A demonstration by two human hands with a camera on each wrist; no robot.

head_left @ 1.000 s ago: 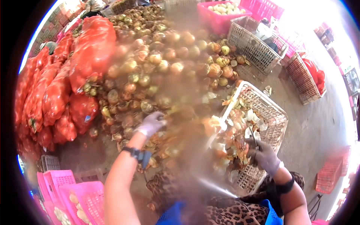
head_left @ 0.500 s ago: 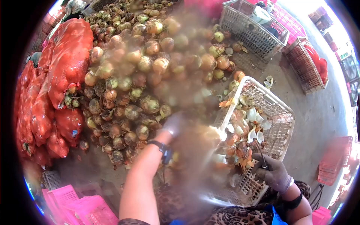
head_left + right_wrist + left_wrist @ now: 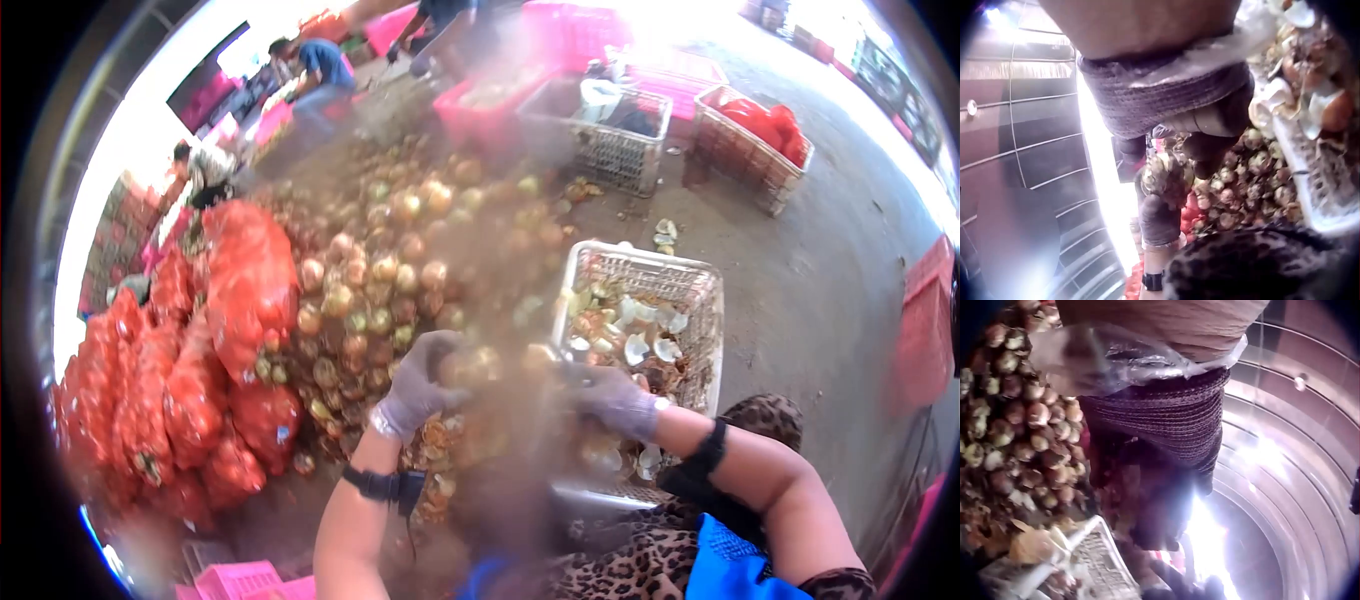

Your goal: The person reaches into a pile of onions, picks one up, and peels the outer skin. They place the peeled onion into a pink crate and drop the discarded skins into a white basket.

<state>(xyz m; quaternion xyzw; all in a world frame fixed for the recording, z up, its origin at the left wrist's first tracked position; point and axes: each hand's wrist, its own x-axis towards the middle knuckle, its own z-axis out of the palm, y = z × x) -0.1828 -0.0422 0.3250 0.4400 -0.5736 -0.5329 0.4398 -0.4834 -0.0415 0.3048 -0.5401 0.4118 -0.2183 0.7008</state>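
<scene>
- Possibly the left hand [image 3: 416, 388], clamped round an onion [image 3: 1166, 174], loses it through uneven pressure.
- Right hand [image 3: 614, 402], near at 3 o'clock, grip unclear, could jostle it.

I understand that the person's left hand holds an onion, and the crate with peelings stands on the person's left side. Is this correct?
Not the side: the head view shows the crate with peelings on the person's right. The left hand does hold an onion.
</scene>
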